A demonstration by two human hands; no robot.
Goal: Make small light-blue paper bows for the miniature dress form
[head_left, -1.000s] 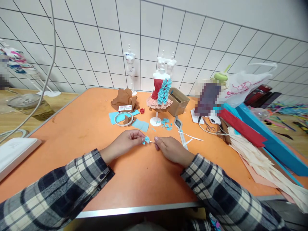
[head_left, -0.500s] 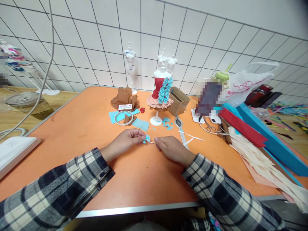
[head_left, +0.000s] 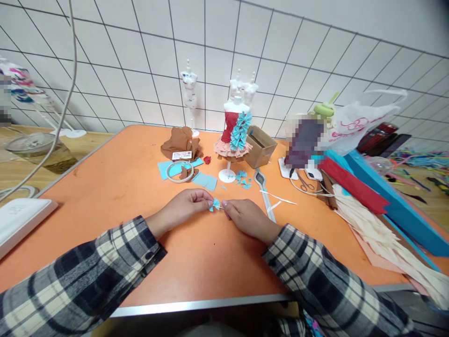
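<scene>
My left hand (head_left: 187,208) pinches a small light-blue crepe paper bow (head_left: 215,204) between thumb and fingers, low over the orange table. My right hand (head_left: 247,215) is closed on a thin stick (head_left: 221,208) with a whitish tip; the tip meets or nearly meets the bow's right side, and I cannot tell which. Beyond my hands stands a mini dress form (head_left: 230,126) in a red paper bodice and a pink ruffled skirt. A column of light-blue bows (head_left: 240,131) runs down its front. Blue paper scraps (head_left: 242,176) lie by its base.
Behind my left hand are an embroidery hoop (head_left: 168,172), blue paper pieces (head_left: 206,180) and crumpled brown paper (head_left: 175,142). A cardboard box (head_left: 261,152) stands beside the dress form. Scissors (head_left: 307,185), a cable and crepe paper rolls (head_left: 354,182) lie rightward. A white device (head_left: 26,222) sits left.
My right hand has shifted slightly left, bringing the stick's tip closer to the bow. The bow has turned a little in my left fingers and shows more of its fan shape.
</scene>
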